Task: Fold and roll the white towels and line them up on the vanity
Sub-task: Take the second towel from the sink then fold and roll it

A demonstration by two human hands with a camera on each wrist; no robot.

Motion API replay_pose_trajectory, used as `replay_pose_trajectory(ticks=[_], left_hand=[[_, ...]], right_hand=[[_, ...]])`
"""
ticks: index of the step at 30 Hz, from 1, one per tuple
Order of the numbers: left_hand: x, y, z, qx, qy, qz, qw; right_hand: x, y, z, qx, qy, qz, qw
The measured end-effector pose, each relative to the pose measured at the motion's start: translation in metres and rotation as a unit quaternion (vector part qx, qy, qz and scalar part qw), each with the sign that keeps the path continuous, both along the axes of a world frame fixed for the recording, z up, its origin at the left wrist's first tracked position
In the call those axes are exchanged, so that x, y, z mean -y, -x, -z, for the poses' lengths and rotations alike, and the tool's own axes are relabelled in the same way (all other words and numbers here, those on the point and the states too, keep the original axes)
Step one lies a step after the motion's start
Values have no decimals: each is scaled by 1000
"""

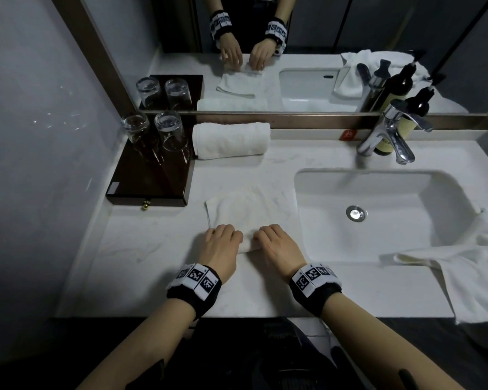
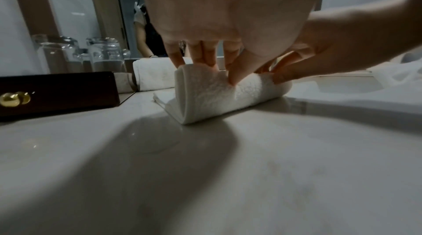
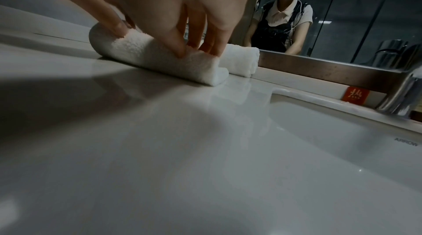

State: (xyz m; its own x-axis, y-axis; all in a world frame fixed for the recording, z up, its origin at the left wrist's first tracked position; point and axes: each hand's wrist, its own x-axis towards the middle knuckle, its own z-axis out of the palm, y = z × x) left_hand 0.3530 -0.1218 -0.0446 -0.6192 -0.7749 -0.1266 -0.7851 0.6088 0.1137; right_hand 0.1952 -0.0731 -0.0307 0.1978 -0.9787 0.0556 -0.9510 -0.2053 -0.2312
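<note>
Nearest me, both forearms reach in from 6 o'clock, each wrist wrapped in a black band with square-patterned white tags. Just beyond them my left hand [image 1: 219, 243] and right hand [image 1: 276, 243] sit side by side on the white vanity top [image 1: 124, 277], fingers bent down over the rolled near end of the folded towel [image 1: 251, 212]. In the left wrist view my left fingertips [image 2: 200, 58] press over the far side of the roll while the thumb digs into its top, so that hand is gripping the towel; in the right wrist view my right fingertips [image 3: 180, 49] pinch into the pile the same way. Only the near part is rolled; the rest lies flat toward 12 o'clock, left of the sink [image 1: 378, 249]. At 3 o'clock a loose towel [image 1: 473, 271] hangs over the sink's rim and the counter's front edge. At 10 o'clock stands a dark wooden box [image 1: 150, 181] with a brass knob, and 2 upturned glasses [image 1: 152, 130] on it. Farther, at 12 o'clock, 1 finished rolled towel [image 1: 231, 140] lies against the mirror frame, just beside the box. At 1 o'clock a chrome tap [image 1: 392, 133] stands in front of a dark bottle.
</note>
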Motion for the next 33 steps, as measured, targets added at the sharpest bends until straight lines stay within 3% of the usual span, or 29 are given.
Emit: replay_pose_trajectory(ticks=[3,8,12,17,20,23,28,33], left_hand=[[-5,4,-4,18,81,13,996],[1,4,-4,66,44,-2,997],[12,-5,3,28,-33,17,999],[5,-5,10,-7,-16,6,1000],[2,-2,6,-28,5,-9,1000],[3,-1,2,-11,71,8,997],[10,-5,6,19,38,5,999],[22,-11,8,45,32,26,998]], right_hand=[[5,0,1,-12,-16,1,1000],[16,4,7,-27,-109,-1,994],[12,5,12,-14,-134,6,991],[-4,1,9,-5,8,36,999],[-11,0,16,-8,40,10,999],[-9,2,16,-11,17,3,1000],[5,1,15,-30,-88,5,996],[12,-5,18,-62,-110,35,991]])
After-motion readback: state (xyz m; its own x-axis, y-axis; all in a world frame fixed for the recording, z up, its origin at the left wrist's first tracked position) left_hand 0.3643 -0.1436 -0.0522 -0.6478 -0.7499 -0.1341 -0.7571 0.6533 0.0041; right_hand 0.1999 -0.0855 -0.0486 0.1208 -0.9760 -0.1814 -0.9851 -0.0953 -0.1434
